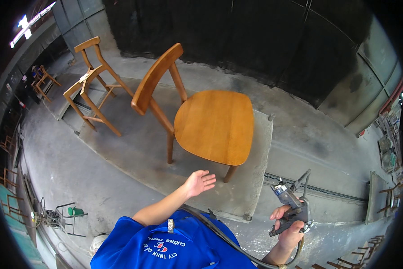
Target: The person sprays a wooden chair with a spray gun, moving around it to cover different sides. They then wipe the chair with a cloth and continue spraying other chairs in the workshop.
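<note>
A wooden chair (214,127) with a rounded seat and a curved backrest stands on a grey platform (260,148) in front of me. Just short of its seat, my left hand (199,183) is held out with the fingers stretched, touching nothing. At the right, away from the chair, my right hand (287,226) is wrapped round a spray gun (293,204) with a dark body and a metal fitting. A hose (237,244) runs from near the gun across my blue shirt.
Behind the chair at the left stands a wooden chair frame (98,76) with an open seat. A dark wall (237,40) closes off the back. A chain track (331,190) runs along the floor at the right. A green container (75,210) hangs by a metal stand at the lower left.
</note>
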The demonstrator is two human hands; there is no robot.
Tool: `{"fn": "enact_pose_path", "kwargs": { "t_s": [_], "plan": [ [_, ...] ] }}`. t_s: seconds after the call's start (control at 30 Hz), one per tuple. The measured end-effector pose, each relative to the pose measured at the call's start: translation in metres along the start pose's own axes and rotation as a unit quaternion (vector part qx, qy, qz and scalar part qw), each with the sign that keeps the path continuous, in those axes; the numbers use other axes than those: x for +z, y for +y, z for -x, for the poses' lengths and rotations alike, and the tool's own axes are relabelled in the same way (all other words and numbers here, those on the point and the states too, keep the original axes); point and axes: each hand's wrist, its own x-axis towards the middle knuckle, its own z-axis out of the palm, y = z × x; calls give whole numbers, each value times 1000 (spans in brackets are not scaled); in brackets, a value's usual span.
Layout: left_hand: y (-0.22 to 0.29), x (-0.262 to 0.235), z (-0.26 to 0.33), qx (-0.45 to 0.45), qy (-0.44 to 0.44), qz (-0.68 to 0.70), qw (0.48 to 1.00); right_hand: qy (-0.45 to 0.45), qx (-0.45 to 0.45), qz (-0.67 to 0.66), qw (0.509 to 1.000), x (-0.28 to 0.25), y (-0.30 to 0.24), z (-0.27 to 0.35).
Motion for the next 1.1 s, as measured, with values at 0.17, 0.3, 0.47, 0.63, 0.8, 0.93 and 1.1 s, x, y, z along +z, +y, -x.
{"fn": "enact_pose_path", "kwargs": {
  "t_s": [0.17, 0.3, 0.47, 0.63, 0.8, 0.93, 1.1],
  "plan": [
    [3, 11, -37, 68, 20, 45, 996, -36, 15, 4, 999, 19, 1, -1],
    [12, 19, -47, 87, -6, 56, 995, -47, 14, 80, 996, 32, -2, 0],
    [31, 40, -52, 76, -13, 157, 985, -66, 10, 172, 983, 45, -6, -3],
    [44, 41, -37, 84, 19, 212, 974, -32, 40, 133, 990, 56, -6, -1],
    [74, -6, 12, 104, 49, 146, 983, -18, 40, 170, 985, 63, -3, -6],
    [110, -56, 58, 179, 139, 120, 966, -53, 46, 167, 983, 73, 1, -13],
    [180, -126, 103, 173, 186, 119, 960, -82, 50, 177, 979, 92, 8, -20]
  ]
}}
